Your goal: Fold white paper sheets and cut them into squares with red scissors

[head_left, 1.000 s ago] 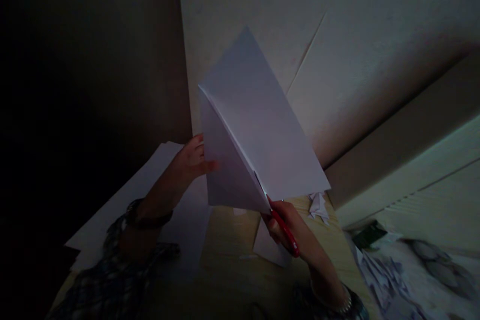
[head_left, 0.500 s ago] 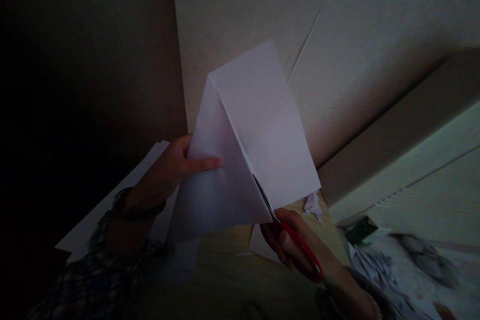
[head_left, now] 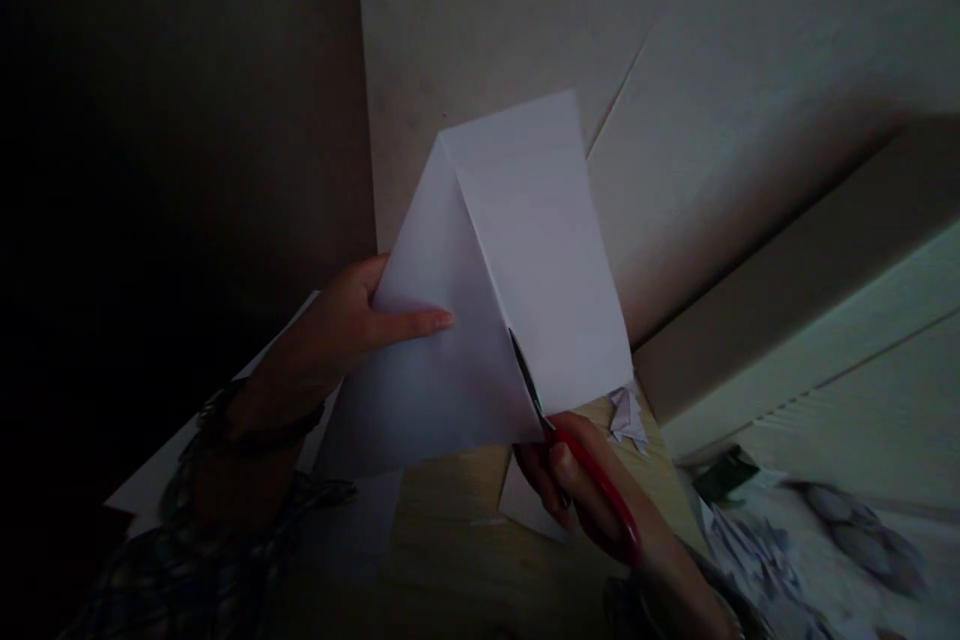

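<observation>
A folded white paper sheet (head_left: 517, 270) is held up in front of a pale wall. My left hand (head_left: 352, 325) grips its left flap, thumb lying flat across the front. My right hand (head_left: 577, 490) is closed round red-handled scissors (head_left: 592, 490). The dark blades reach up along the paper's centre fold from its bottom edge. A watch or band sits on my left wrist, and both sleeves are dark plaid.
A wooden table top (head_left: 457, 560) lies below the hands with loose white sheets (head_left: 225, 420) at the left. Small paper offcuts (head_left: 626, 415) and a crumpled heap of scraps (head_left: 757, 550) lie at the right. A small dark object (head_left: 724, 470) sits near the wall's base.
The paper has swung from tilted left to more upright and opened out flatter. My left hand moved up and took a fuller grip. The scissors advanced further up the fold.
</observation>
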{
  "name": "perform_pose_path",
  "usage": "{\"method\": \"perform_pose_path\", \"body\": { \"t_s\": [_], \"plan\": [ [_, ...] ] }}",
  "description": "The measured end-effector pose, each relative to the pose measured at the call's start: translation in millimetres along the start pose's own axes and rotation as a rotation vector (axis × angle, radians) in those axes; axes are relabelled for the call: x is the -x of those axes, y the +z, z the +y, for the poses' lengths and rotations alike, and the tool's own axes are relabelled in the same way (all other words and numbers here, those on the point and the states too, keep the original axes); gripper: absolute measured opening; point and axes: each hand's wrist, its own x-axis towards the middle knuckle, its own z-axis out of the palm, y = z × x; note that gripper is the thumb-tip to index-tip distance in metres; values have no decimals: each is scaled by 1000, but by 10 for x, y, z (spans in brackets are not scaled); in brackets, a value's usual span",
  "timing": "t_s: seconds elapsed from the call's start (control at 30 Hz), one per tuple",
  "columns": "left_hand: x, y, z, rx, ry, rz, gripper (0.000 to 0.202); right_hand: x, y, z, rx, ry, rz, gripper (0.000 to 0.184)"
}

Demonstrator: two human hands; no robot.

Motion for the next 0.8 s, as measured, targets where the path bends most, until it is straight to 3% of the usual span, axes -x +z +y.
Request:
{"method": "perform_pose_path", "body": {
  "t_s": [0.2, 0.5, 0.63, 0.8],
  "plan": [
    [48, -7, 121, -84, -102, -24, 41, -9, 74, 59, -107, 11, -6, 63],
    [71, -3, 150, -77, -95, -33, 39, -14, 53, 48, -63, 4, 0, 63],
    [92, 13, 159, -91, -89, -15, 38, 9, 49, 51, -62, 88, -5, 62],
    [82, 41, 136, -86, -74, -35, 36, 23, 48, 93, 12, 72, 85, 67]
  ]
}}
